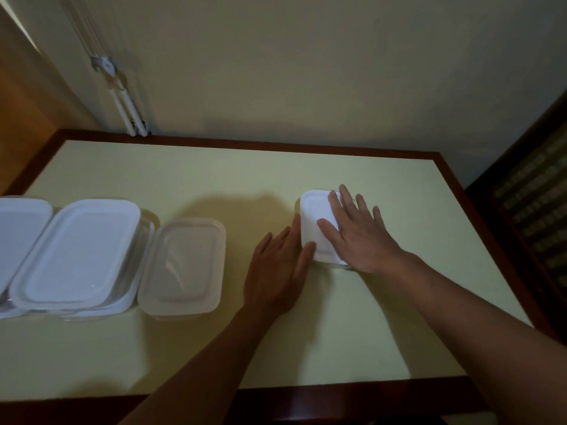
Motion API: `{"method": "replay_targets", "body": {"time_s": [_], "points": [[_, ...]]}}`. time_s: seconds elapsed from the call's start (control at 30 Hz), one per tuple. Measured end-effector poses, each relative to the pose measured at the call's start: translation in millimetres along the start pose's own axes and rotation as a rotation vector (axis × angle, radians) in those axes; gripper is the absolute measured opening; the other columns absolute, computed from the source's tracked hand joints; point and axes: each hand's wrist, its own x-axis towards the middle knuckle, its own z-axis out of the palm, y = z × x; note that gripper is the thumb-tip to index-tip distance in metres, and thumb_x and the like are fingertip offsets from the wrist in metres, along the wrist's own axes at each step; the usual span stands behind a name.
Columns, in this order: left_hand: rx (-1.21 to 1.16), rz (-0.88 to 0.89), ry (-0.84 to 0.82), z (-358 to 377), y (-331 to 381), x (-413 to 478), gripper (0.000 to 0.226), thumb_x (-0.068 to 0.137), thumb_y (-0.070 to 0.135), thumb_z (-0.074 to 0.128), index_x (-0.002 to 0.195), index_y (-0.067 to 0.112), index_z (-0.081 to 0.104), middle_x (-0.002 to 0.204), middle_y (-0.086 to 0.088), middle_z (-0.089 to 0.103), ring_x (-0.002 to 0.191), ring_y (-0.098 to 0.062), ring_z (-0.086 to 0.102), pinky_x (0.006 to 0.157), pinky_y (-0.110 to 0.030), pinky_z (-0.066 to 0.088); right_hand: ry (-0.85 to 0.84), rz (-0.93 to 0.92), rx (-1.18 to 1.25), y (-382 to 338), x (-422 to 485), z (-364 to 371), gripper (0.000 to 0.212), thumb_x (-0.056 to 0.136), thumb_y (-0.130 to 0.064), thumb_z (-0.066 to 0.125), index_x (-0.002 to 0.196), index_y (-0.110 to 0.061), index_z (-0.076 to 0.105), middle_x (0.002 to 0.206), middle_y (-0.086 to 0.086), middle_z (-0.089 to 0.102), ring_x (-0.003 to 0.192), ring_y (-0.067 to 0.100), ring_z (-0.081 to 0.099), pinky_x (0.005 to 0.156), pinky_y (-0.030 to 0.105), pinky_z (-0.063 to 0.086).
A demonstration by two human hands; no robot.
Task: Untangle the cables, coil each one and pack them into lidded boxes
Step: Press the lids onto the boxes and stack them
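Observation:
A small clear box with a white lid (316, 216) stands on the pale green table (306, 332), right of centre. My right hand (359, 234) lies flat on that lid with fingers spread and straight. My left hand (279, 268) rests on the table against the box's left side, fingers straight, its thumb touching the lid's near edge. Three more lidded boxes stand at the left: a translucent-lidded one (184, 268), a large white-lidded one (79, 253), and one cut off by the frame (18, 231). No cable is in view.
The table has a dark wooden rim (276, 145) and stands against a wall. White rods (129, 111) lean in the back left corner. A dark piece of furniture (534, 210) stands to the right of the table.

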Motion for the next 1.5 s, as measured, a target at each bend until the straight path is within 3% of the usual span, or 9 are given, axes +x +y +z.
{"method": "replay_targets", "body": {"time_s": [0.3,0.5,0.63,0.77,0.93,1.1,1.23,1.37,1.5], "points": [[-0.185,-0.115,-0.002,4,3,7,0.056,0.100,0.044,0.022,0.156,0.035,0.029,0.153,0.015,0.044,0.139,0.001,0.038,0.118,-0.023,0.008,0.003,-0.005,0.028,-3,-5,0,0.073,0.102,-0.064,0.013,0.161,-0.027,-0.005,0.169,-0.003,-0.016,0.156,0.029,0.000,0.124,0.055,0.006],[-0.414,-0.225,0.002,-2,7,20,0.051,0.103,0.045,0.026,0.146,0.030,0.049,0.144,0.007,0.056,0.136,-0.011,0.047,0.123,-0.043,0.010,-0.007,-0.071,0.039,-7,-30,5,0.076,0.098,-0.070,0.011,0.161,-0.031,-0.006,0.168,-0.006,-0.018,0.156,0.028,0.002,0.125,0.054,0.006],[-0.452,-0.295,0.001,-5,11,22,0.039,0.109,0.031,0.033,0.140,0.027,0.056,0.135,0.001,0.064,0.128,-0.019,0.054,0.119,-0.050,0.024,-0.011,-0.083,0.041,-11,-46,10,0.077,0.097,-0.072,0.011,0.160,-0.033,-0.007,0.168,-0.006,-0.021,0.156,0.027,0.000,0.124,0.052,0.005],[-0.328,-0.287,0.002,-10,19,17,0.045,0.108,0.032,0.036,0.152,0.027,0.039,0.136,-0.003,0.063,0.122,-0.024,0.059,0.107,-0.036,0.042,0.058,-0.019,0.042,-20,-53,16,0.077,0.096,-0.072,0.009,0.161,-0.033,-0.004,0.169,-0.002,-0.016,0.156,0.029,-0.002,0.124,0.053,0.005],[-0.191,-0.169,-0.056,-13,28,-11,0.056,0.108,0.029,0.034,0.159,0.032,0.013,0.127,-0.011,0.066,0.105,-0.026,0.065,0.094,-0.036,0.051,0.134,0.161,0.104,-32,-68,27,0.076,0.095,-0.074,0.008,0.160,-0.037,-0.002,0.167,0.012,-0.018,0.154,0.036,-0.016,0.124,0.053,-0.001],[-0.021,-0.138,-0.090,-24,36,-28,0.060,0.104,0.021,0.037,0.159,0.030,0.015,0.119,-0.010,0.067,0.101,-0.029,0.064,0.079,-0.031,0.043,0.189,0.326,0.290,-48,-92,37,0.057,0.107,-0.044,0.018,0.162,-0.029,0.013,0.160,0.018,0.034,0.154,0.031,0.008,0.123,0.050,-0.001],[0.058,-0.140,-0.100,-32,32,-36,0.061,0.103,0.021,0.037,0.158,0.030,0.014,0.121,-0.008,0.066,0.102,-0.031,0.064,0.079,-0.033,0.042,0.235,0.342,0.436,-51,-100,37,0.049,0.110,-0.028,0.021,0.159,-0.029,0.026,0.160,0.019,0.034,0.154,0.026,0.017,0.125,0.047,0.003],[-0.060,-0.146,-0.070,-49,23,-38,0.058,0.105,0.026,0.032,0.159,0.035,0.013,0.122,-0.009,0.066,0.105,-0.029,0.063,0.089,-0.036,0.048,0.282,0.296,0.446,-68,-96,18,0.048,0.111,-0.025,0.022,0.158,-0.028,0.029,0.158,0.014,0.040,0.154,0.024,0.018,0.125,0.043,0.006],[-0.001,-0.079,0.076,-83,15,-34,0.052,0.108,0.027,0.032,0.159,0.024,0.023,0.145,-0.005,0.055,0.124,-0.025,0.056,0.104,-0.034,0.040,0.316,0.259,0.478,-99,-83,-4,0.047,0.111,-0.026,0.025,0.157,-0.026,0.033,0.145,0.013,0.053,0.141,0.034,0.040,0.117,0.048,0.029]]}}
